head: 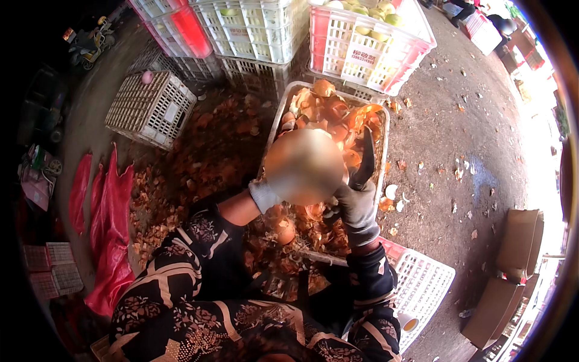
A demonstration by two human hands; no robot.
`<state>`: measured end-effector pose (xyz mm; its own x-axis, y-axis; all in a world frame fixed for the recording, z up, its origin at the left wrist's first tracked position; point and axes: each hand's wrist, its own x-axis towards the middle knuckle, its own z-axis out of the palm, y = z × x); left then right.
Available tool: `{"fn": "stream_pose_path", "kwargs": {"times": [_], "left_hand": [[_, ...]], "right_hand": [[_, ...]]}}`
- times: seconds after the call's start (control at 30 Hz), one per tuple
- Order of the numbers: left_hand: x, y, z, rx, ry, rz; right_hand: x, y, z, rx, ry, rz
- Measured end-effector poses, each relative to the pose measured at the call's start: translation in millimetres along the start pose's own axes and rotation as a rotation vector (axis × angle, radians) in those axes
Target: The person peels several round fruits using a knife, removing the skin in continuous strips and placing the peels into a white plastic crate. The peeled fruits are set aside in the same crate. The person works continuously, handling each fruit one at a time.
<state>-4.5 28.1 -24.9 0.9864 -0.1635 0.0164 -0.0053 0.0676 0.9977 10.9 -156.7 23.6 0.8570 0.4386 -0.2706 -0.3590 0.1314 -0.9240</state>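
My right hand [358, 206], in a grey work glove, grips a knife [367, 156] with a dark curved blade pointing away from me. My left hand [266, 195] reaches in from the left; only its light glove cuff shows. A round blurred patch hides its fingers and whatever they may hold. Both hands are over a shallow pale plastic crate [386, 149] filled with onions and loose papery skins. A brown onion [285, 231] lies near my side of it. Further up, orange-brown onion skins [334, 108] heap towards the far end.
Beyond stands a white-and-red crate [337, 45] of peeled onions, beside stacked crates [253, 29]. Left are an upturned crate [151, 108] and pink mesh sacks [108, 226]. A white crate [420, 280] and cardboard boxes [495, 307] stand right. Skins litter the ground.
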Motion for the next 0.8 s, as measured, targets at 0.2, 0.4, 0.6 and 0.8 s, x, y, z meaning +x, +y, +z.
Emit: {"fn": "stream_pose_path", "kwargs": {"times": [0.2, 0.4, 0.6, 0.8], "left_hand": [[14.0, 23.7, 13.2, 0.086, -0.226, 0.016], [1.3, 37.9, 19.3, -0.213, 0.034, -0.172], [11.6, 27.5, -3.4, -0.892, -0.008, 0.018], [10.2, 33.4, -5.1, -0.892, 0.071, 0.044]], "right_hand": [[16.0, 72.6, -52.7, 0.923, -0.463, -0.037], [-9.9, 6.0, -41.1, 0.778, -0.268, -0.254], [-3.8, 17.7, -156.8, 0.85, -0.243, -0.513], [-9.7, -23.3, -66.8, -0.074, 0.311, -0.026]]}}
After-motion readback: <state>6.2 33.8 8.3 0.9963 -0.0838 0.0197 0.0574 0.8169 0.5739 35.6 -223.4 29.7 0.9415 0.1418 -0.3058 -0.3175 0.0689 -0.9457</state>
